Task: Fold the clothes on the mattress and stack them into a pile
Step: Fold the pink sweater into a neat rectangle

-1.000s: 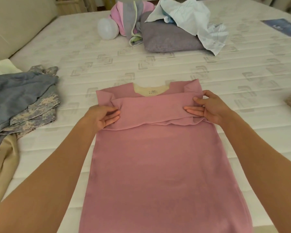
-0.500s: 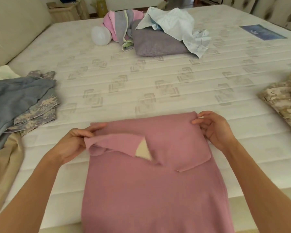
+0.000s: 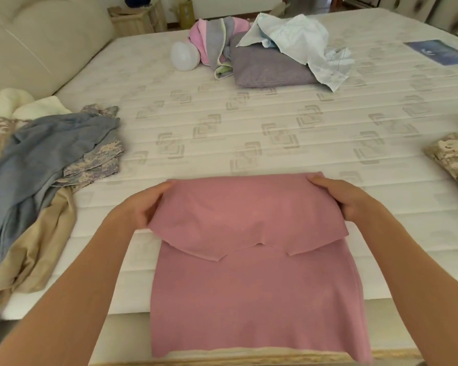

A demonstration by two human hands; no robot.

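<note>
No bin or basket shows here; the white quilted mattress point(image 3: 249, 122) bears everything. At its far middle lies a loose heap: a folded grey-purple garment point(image 3: 270, 68) with a crumpled pale blue shirt point(image 3: 302, 40) draped over it, a pink and grey striped piece point(image 3: 212, 40) beside it on the left, and a round white plastic object point(image 3: 184, 56) touching that piece. On the left edge a blue-grey garment point(image 3: 37, 154) sprawls over a grey camouflage piece point(image 3: 98, 165), a tan garment point(image 3: 37, 247) hanging down below them and a cream cloth point(image 3: 24, 107) behind. At the right edge a tan camouflage piece point(image 3: 452, 157) is partly out of frame.

The pink shirt point(image 3: 249, 286) lies at the near edge of the mattress, centred before the person, its lower part hanging over the side. Its upper part is folded down toward the near side, the neckline edge lying across the body of the shirt.

The left hand point(image 3: 143, 207) grasps the left corner of the fold, thumb on top and fingers tucked beneath the cloth. The right hand point(image 3: 341, 196) grasps the right corner likewise, thumb on the upper face, fingers curled under. Both hands sit at the fold line, well apart from each other, with the forearms reaching in from the near corners.
</note>
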